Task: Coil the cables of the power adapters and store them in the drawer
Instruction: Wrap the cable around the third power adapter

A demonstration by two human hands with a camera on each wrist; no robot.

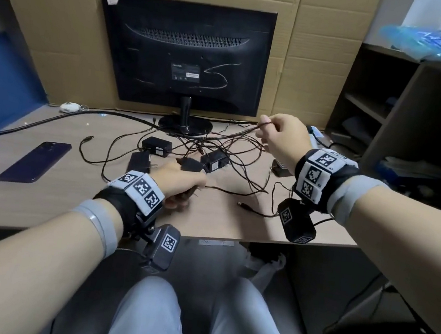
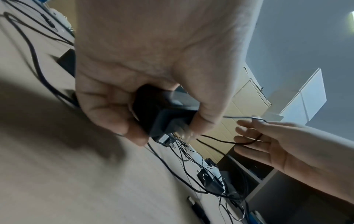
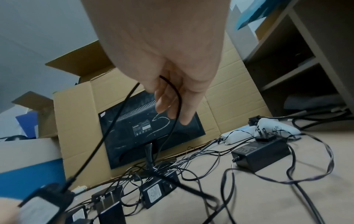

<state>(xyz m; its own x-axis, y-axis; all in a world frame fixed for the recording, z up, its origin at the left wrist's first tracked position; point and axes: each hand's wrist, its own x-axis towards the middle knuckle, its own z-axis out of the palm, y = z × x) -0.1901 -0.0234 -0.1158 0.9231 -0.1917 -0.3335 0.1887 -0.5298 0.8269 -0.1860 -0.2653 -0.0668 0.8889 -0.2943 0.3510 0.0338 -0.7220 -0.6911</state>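
Head view: tangled black cables (image 1: pixel 216 149), apparently several boxy adapters (image 1: pixel 157 145).

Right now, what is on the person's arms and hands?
Both hands, left and right, are bare. Each wrist has a black strap ringed with white blocks bearing black square codes, a small black camera hanging below, and a grey band further up the forearm. No sleeves.

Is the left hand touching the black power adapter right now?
Touching. The left wrist view shows the left hand with thumb and fingers curled round the black power adapter, gripping it above the desk.
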